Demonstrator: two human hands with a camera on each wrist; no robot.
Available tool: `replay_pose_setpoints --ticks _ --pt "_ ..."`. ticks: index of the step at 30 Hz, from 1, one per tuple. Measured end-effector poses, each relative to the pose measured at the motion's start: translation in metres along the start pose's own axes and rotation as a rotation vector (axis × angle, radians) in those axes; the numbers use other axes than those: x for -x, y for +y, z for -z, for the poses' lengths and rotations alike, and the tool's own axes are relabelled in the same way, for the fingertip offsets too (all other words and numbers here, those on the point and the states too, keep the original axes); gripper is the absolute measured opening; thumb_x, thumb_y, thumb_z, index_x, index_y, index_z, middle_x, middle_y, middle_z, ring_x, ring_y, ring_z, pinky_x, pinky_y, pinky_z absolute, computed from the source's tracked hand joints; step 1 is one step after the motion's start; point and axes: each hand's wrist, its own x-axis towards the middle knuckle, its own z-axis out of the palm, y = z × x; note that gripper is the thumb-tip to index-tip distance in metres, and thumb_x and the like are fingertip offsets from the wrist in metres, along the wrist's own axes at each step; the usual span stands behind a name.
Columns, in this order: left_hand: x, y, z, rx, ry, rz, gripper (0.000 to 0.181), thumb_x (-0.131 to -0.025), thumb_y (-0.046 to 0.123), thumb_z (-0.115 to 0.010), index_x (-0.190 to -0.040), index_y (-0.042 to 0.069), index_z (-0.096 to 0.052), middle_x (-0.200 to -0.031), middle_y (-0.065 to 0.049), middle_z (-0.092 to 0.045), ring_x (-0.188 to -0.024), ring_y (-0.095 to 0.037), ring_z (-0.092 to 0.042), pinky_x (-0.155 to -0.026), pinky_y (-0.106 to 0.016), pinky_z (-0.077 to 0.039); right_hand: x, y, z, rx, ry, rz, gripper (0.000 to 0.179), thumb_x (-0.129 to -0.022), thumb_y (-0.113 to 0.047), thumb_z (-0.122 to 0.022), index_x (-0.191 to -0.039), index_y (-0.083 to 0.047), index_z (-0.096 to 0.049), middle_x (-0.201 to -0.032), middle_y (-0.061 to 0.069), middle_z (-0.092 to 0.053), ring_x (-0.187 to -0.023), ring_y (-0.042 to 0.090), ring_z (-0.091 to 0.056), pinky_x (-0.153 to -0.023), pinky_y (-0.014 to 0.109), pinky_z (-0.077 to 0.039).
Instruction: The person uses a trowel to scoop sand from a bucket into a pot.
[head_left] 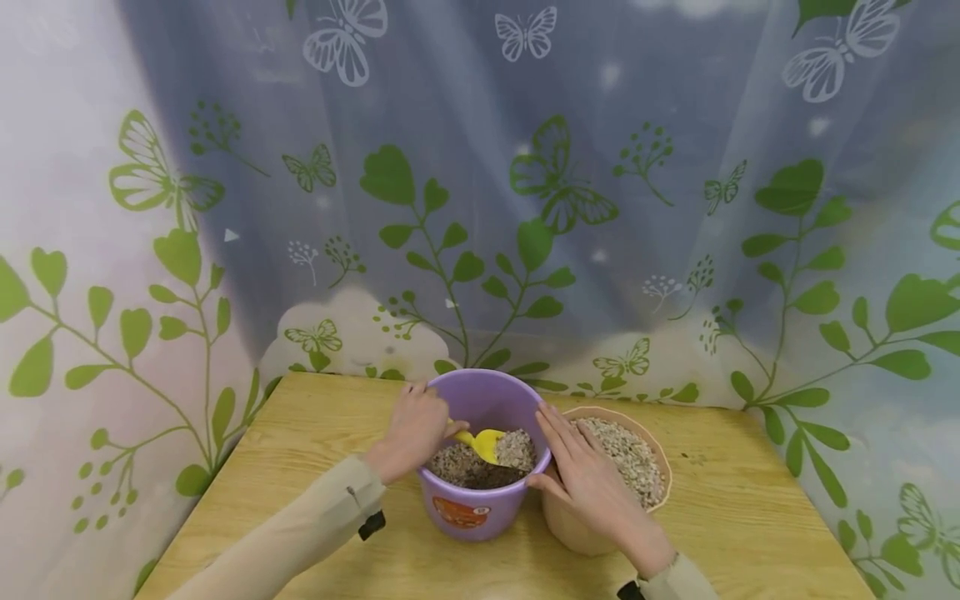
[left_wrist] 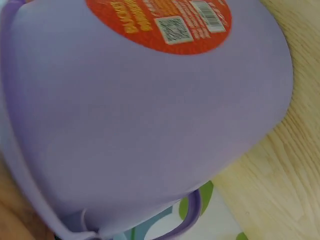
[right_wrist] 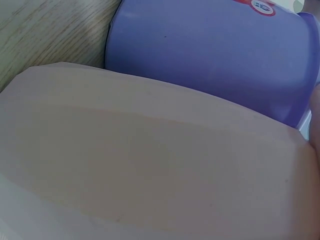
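Observation:
A purple bucket (head_left: 491, 400) with a red label stands on the table, with brown and grey granular soil mix (head_left: 457, 468) inside. My left hand (head_left: 417, 427) is at its left rim and grips the handle of a yellow scoop (head_left: 486, 445). Pale granules (head_left: 516, 450) heap in the scoop's blade, low inside the bucket. My right hand (head_left: 588, 475) lies with straight fingers against the bucket's right rim. It also covers part of a peach-coloured pot (head_left: 573, 527) full of pale gravel-like granules (head_left: 626, 454). The left wrist view shows mostly the bucket wall (left_wrist: 150, 115); the right wrist view, the pot's side (right_wrist: 150, 160).
Both containers stand side by side on a wooden table (head_left: 750, 500). A curtain (head_left: 465, 217) printed with leaves and butterflies hangs close behind the table and along its sides. At the bucket's side a purple handle (left_wrist: 192, 215) hangs down.

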Motion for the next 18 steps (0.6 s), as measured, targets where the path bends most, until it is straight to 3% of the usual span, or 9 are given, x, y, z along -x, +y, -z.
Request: replay_pose_setpoints --ticks 9,18 --pt "0.009 -0.011 0.009 0.054 0.151 0.045 0.052 -0.09 0.052 -0.07 -0.071 0.004 -0.068 -0.083 -0.009 -0.067 -0.08 -0.022 -0.048 -0.075 -0.036 -0.04 0.0 0.0 0.0 0.017 0.008 0.0 0.084 -0.101 -0.061 -0.041 -0.156 0.001 -0.03 -0.165 0.015 -0.025 -0.147 0.035 -0.035 -0.114 0.058 -0.032" --pt "0.022 -0.022 0.022 0.084 0.242 0.047 0.051 -0.09 0.051 -0.07 -0.079 0.002 -0.071 -0.083 -0.008 -0.066 -0.084 -0.024 -0.05 -0.078 -0.039 -0.042 -0.001 0.001 -0.001 0.025 -0.007 -0.009 0.087 -0.1 -0.065 -0.038 -0.157 0.001 -0.029 -0.166 0.015 -0.023 -0.148 0.034 -0.032 -0.114 0.059 -0.03"
